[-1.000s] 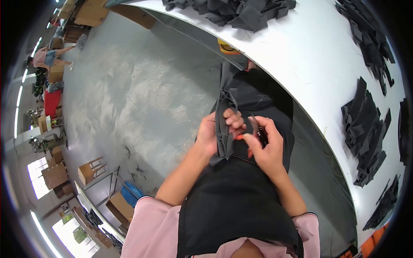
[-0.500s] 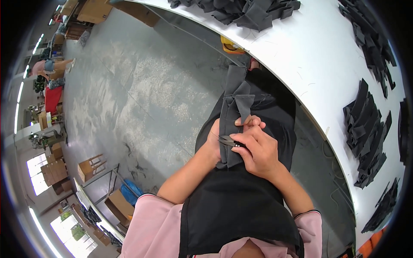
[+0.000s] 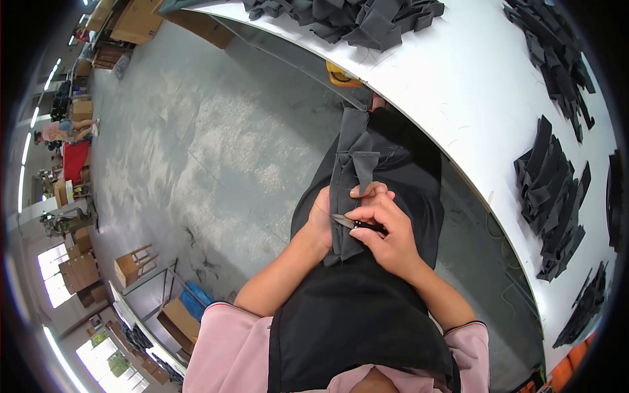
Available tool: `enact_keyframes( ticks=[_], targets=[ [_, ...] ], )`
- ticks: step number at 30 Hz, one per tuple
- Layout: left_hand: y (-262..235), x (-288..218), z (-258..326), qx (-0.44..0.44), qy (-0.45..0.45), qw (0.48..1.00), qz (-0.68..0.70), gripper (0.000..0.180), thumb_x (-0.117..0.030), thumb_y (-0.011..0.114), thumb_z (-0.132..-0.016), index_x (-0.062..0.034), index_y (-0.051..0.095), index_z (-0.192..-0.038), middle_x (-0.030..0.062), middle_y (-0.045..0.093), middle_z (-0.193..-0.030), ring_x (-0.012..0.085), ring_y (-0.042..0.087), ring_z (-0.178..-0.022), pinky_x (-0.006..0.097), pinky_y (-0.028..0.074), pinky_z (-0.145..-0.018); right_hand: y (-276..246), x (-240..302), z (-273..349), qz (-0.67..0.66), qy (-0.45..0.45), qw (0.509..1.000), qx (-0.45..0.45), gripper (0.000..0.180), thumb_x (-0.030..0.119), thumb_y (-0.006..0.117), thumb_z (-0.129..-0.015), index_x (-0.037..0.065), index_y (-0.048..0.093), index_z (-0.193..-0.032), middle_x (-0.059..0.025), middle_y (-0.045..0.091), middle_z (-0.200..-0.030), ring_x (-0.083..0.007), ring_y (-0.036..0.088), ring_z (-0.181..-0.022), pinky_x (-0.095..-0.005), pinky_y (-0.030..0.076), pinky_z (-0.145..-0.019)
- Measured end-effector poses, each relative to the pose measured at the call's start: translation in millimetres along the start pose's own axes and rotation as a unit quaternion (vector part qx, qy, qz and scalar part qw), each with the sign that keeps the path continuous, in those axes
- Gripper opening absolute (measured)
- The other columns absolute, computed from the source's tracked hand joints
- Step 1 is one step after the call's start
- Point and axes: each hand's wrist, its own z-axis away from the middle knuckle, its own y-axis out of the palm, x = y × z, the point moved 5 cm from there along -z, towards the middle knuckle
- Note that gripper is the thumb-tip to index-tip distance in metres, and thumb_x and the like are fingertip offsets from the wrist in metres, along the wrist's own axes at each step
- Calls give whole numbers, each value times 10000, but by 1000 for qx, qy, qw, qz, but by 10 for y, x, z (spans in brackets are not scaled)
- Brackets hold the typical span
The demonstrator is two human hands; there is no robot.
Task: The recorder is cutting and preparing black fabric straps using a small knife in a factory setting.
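Note:
Over my lap lies a dark grey fabric strip [image 3: 347,170] with several sewn pieces folded along it and loose threads at its edges. My left hand [image 3: 319,216] is closed around the strip from its left side, partly hidden under the cloth. My right hand [image 3: 392,229] grips small black thread snips [image 3: 357,223] between thumb and fingers. The snips' blades point left and lie over the strip's left part, close to my left hand. A fine thread shows near the blade tips; whether it is between the blades I cannot tell.
A white table [image 3: 452,98] curves along the right, bearing several piles of dark grey cloth pieces [image 3: 550,196]. Under its edge sits a yellow object [image 3: 342,75]. Left are a grey floor [image 3: 216,144], a wooden stool [image 3: 134,264], cardboard boxes [image 3: 180,324] and a distant person [image 3: 65,131].
The snips have turned in my right hand, so more of the black handle shows, and the blades look closer together. My left hand keeps its hold on the fabric. The whole view has shifted slightly.

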Motion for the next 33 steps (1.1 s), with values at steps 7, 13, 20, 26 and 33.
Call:
enact_keyframes(
  ticks=[7, 13, 20, 26, 33],
  targets=[
    [0, 2, 7, 20, -9, 999, 41, 130, -157, 529, -785, -51, 563, -718, 81, 545, -1002, 243, 499, -1043, 394, 428, -924, -57, 63, 19, -105, 90, 990, 3, 231, 16, 686, -700, 26, 615, -920, -79, 516, -804, -203, 540, -585, -285, 437, -551],
    [46, -23, 22, -43, 37, 998, -33, 198, -203, 489, -833, -79, 506, -680, 90, 542, -916, 243, 485, -1043, 377, 383, -981, -26, 225, 6, 146, -82, 986, -19, 308, 60, 726, -636, 59, 620, -925, -72, 520, -795, -242, 537, -583, -312, 426, -531],
    [-73, -52, 39, -107, 68, 987, -101, 125, -160, 542, -813, -41, 580, -813, 94, 595, -927, 245, 539, -1003, 379, 396, -968, 13, 357, 21, 276, -138, 951, 12, 263, 76, 696, -679, 48, 627, -931, -48, 510, -730, -202, 520, -572, -291, 413, -501],
    [-174, -190, 102, -179, 129, 951, -215, 141, -127, 544, -815, -18, 598, -888, 118, 608, -961, 247, 567, -976, 368, 431, -905, -1, 358, 21, 233, -112, 966, -4, 244, 63, 688, -690, 39, 624, -924, -46, 500, -728, -193, 503, -558, -287, 397, -490],
    [-35, -114, 108, -184, 38, 976, -110, 226, -205, 466, -857, -94, 500, -663, 85, 578, -908, 213, 564, -874, 355, 488, -800, -8, 212, -148, 11, -12, 999, -35, 245, -2, 661, -693, 40, 607, -929, -70, 533, -789, -202, 541, -609, -273, 435, -543]
  ],
)
